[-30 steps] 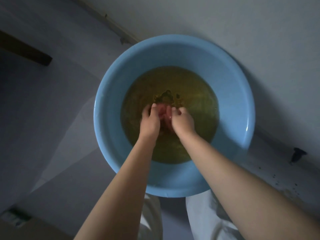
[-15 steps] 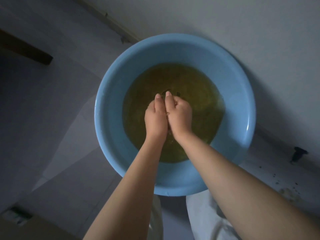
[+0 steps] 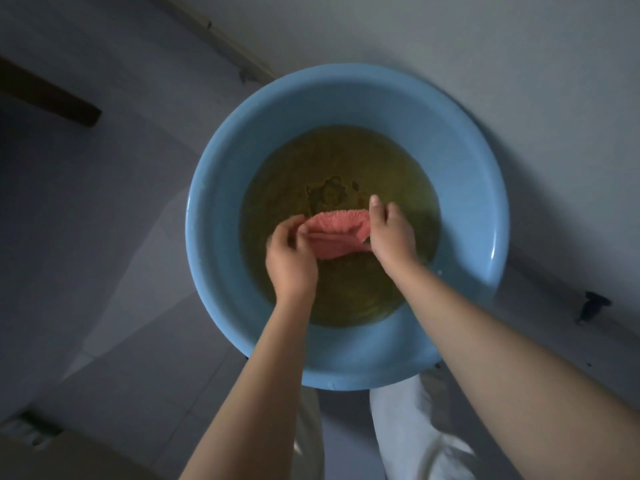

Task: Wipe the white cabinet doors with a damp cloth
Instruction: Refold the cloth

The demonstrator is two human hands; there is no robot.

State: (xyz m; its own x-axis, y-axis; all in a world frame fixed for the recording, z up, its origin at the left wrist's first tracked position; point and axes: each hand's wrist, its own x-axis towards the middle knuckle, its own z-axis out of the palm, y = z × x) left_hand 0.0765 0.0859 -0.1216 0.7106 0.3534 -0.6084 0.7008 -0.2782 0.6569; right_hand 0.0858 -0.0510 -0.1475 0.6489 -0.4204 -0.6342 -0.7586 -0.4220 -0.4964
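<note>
Pink cloth is stretching between the two hands above the middle of a round blue basin, its fuzzy upper edge bunching and its lower part folding under. The left hand is gripping the cloth's left end, fingers curling round the fabric with the thumb on top. The right hand is gripping the right end, thumb pointing up along the fabric and fingers wrapping behind it. The hands are sitting apart, with the cloth spanning the gap between them. Whether the cloth's underside is touching the liquid cannot be told.

Murky yellowish-green water is filling the bottom of the basin, and ripples are showing on its surface just beyond the cloth. Both bare forearms are reaching in over the basin's near rim. Light trousers are showing below the basin, at the near edge of the view. The basin is sitting on a pale tiled floor beside a pale wall. A dark bar is lying at the far left, and a small dark fitting is sitting on the floor to the right.
</note>
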